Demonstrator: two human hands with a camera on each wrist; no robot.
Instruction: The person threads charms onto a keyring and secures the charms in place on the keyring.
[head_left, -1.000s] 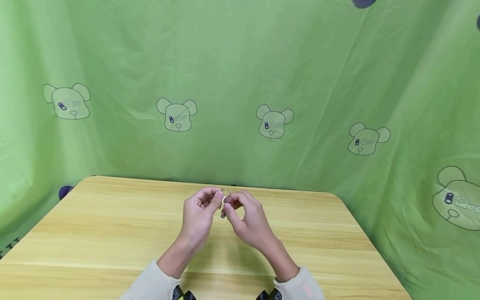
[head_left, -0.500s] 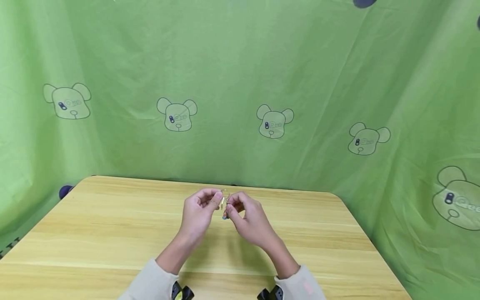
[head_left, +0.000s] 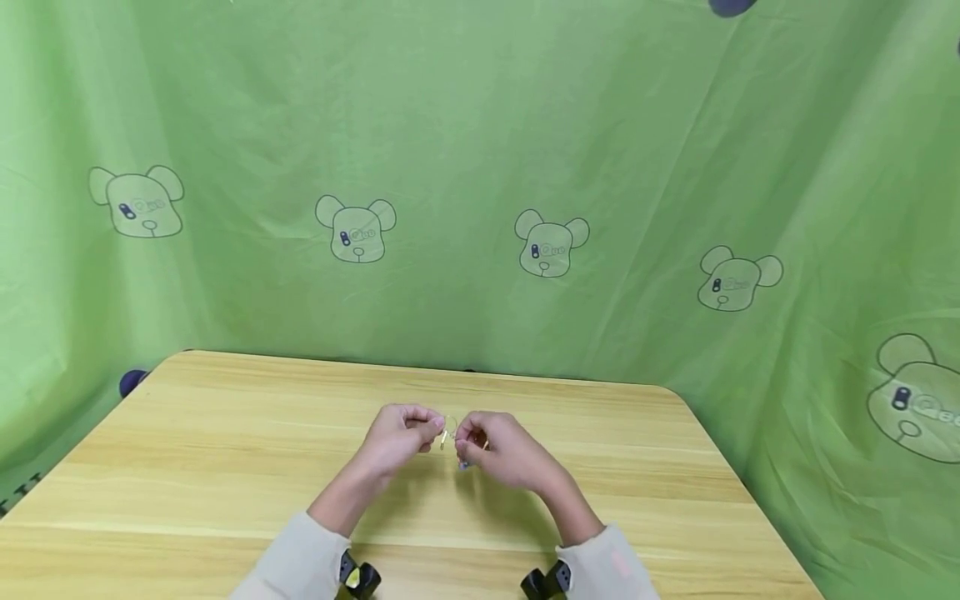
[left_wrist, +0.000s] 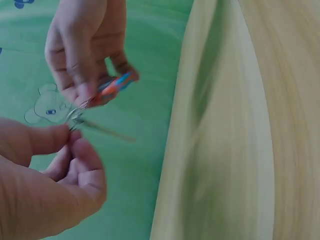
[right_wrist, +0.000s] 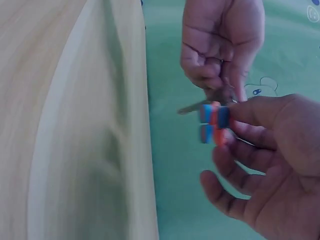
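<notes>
Between my two hands hangs a thin metal key ring with a key dangling from it. My left hand pinches the ring between thumb and forefinger. A small orange-red and blue block-like charm is joined to the ring by a short metal chain. Thumb and fingers of my right hand pinch the charm's chain end, and the charm sticks out below them. In the left wrist view the key is blurred and points away from the ring.
Both hands are over a light wood-grain table with rounded far corners. A green curtain printed with bear heads hangs behind and beside it. Wrist cameras are strapped at the cuffs of both light sleeves.
Both hands have come down and nearer to the body with the key ring. The right hand has shifted slightly away from the left, and the key and charm have swung.
</notes>
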